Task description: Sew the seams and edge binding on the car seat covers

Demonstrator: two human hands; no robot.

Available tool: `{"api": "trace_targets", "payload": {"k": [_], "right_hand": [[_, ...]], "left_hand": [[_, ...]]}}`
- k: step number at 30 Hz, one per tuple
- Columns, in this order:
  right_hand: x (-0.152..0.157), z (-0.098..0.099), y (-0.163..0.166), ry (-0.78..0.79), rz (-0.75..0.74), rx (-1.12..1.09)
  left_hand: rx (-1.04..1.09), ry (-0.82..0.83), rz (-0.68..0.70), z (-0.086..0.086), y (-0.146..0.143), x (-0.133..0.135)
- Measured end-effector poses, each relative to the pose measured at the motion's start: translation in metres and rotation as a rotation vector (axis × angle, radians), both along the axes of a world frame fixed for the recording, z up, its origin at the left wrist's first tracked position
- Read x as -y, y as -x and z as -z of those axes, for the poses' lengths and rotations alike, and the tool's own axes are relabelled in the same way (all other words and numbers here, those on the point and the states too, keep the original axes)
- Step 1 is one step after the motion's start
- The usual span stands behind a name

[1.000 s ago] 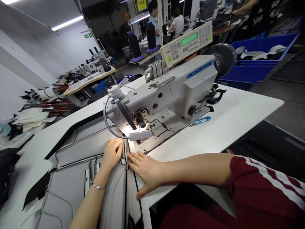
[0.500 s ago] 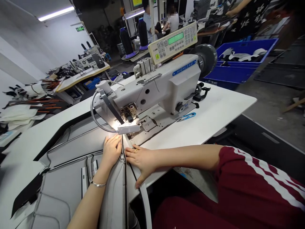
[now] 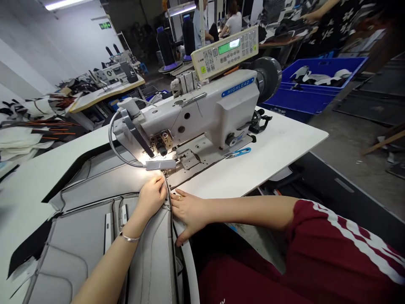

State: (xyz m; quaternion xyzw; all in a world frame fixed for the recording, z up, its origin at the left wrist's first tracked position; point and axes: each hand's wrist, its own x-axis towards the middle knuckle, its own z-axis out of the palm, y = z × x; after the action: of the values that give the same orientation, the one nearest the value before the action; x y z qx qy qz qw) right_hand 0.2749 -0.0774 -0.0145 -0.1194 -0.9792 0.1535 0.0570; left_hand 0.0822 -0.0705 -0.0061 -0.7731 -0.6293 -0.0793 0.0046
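Note:
A large grey padded cover (image 3: 82,249) with black edging lies on the white table (image 3: 278,147) in front of a white sewing machine (image 3: 196,114). My left hand (image 3: 152,195) rests flat on the grey cover just left of its raised seam, fingers together and pointing at the needle. To the right of that seam my right hand (image 3: 187,211) lies flat and open on the cover's edge strip, a ring on one finger. Both hands sit just below the lit gooseneck lamp (image 3: 160,164).
Blue thread snips (image 3: 238,153) lie on the table right of the machine bed. A control panel (image 3: 225,52) tops the machine, with dark thread cones (image 3: 164,46) behind. A blue bin (image 3: 316,86) stands at the right. Other people work at the back.
The view has drifted so the machine sits further left and higher. Both hands have kept flat on the cover along the seam, edging slightly toward the needle.

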Motion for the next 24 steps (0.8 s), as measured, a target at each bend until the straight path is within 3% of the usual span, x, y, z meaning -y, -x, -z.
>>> {"api": "trace_targets", "payload": {"k": [8,11,13,17,24], "right_hand": [[0.033,-0.005,-0.025,-0.057,0.147,-0.159],[0.045,-0.006,-0.041,-0.083,0.030,-0.220],[0.047,-0.003,-0.045,-0.126,-0.066,-0.264],[0.037,0.011,-0.030,-0.282,-0.194,-0.461],[0.025,0.022,-0.011,-0.322,-0.176,-0.556]], "left_hand": [[-0.050,-0.026,-0.007,-0.004,-0.004,0.005],[-0.145,-0.090,-0.039,-0.006,-0.005,0.008],[-0.167,-0.048,-0.028,-0.008,-0.004,0.008],[-0.102,-0.016,0.052,-0.006,0.006,-0.001],[-0.021,-0.048,0.148,-0.002,0.011,-0.016]]}}
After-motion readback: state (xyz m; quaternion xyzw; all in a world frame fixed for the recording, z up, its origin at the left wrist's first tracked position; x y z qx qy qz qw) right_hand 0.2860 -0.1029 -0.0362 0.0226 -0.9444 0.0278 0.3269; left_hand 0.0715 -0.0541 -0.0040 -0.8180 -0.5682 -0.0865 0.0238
